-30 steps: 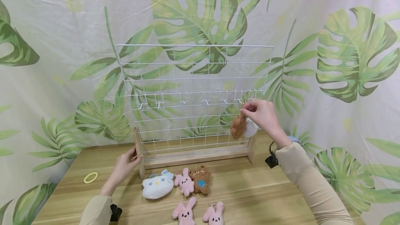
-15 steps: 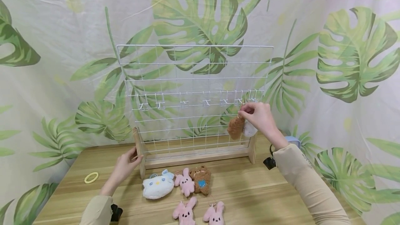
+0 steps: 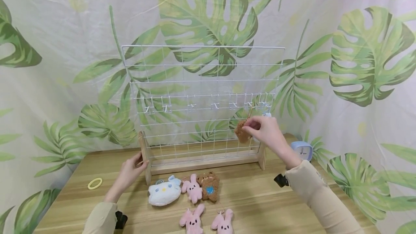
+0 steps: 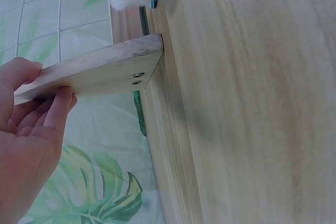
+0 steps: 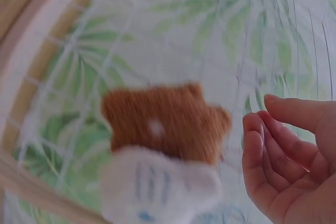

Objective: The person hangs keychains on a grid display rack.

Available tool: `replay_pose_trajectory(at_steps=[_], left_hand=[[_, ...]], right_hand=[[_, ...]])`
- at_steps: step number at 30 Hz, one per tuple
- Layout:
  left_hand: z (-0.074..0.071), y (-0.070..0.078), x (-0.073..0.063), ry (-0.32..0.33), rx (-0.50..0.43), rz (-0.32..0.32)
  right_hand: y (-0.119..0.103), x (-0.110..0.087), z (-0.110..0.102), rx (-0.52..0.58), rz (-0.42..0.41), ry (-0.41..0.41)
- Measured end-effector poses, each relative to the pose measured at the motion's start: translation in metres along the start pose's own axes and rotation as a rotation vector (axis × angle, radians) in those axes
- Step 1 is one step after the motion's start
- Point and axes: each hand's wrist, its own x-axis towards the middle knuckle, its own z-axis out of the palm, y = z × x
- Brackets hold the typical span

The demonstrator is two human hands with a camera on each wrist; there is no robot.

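Observation:
A white wire grid rack (image 3: 203,47) on a wooden base stands on the table with a row of hooks. At its left end my left hand (image 3: 130,170) grips the upright wooden leg (image 4: 115,69), thumb on one side and fingers on the other. A brown plush bear keychain (image 5: 163,119) hangs from a hook near the right end, a white plush keychain (image 5: 157,187) beside it. My right hand (image 5: 291,156) is a small gap away from the bear, fingers loosely curled and holding nothing. In the head view that hand overlaps both plushes.
In front of the rack lie a white plush cat (image 3: 164,192), a brown plush bear with a blue patch (image 3: 209,187) and several pink plush rabbits (image 3: 192,189). A yellow ring (image 3: 89,185) lies at left. A blue clock (image 3: 302,151) stands at right.
My right hand has let go of the brown bear's top and drawn down and slightly left, showing the clock. The bear now hangs from the hook. My left hand has stayed on the leg.

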Motion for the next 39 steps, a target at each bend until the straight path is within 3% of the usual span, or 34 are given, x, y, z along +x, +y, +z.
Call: replay_pose_trajectory(at_steps=[4,8,14,19,25,33,39], left_hand=[[-0.001,0.001,0.001,-0.003,0.009,-0.008],[-0.002,0.002,0.0,-0.007,0.014,-0.025],[-0.001,0.001,-0.001,0.001,0.011,-0.022],[0.001,-0.002,-0.001,0.001,0.009,-0.021],[0.003,-0.001,-0.002,0.008,0.006,-0.016],[0.003,0.0,-0.002,-0.006,-0.007,-0.02],[0.0,0.0,-0.001,-0.004,-0.006,-0.018]], right_hand=[[-0.003,-0.01,0.029,0.039,-0.057,-0.108],[-0.001,-0.019,0.072,0.054,-0.085,-0.23],[0.016,-0.027,0.139,0.07,-0.066,-0.392],[0.026,-0.024,0.177,0.049,-0.031,-0.505],[0.03,-0.018,0.198,0.013,0.042,-0.578],[0.032,-0.016,0.206,-0.044,0.007,-0.626],[0.03,-0.011,0.214,-0.049,0.057,-0.679]])
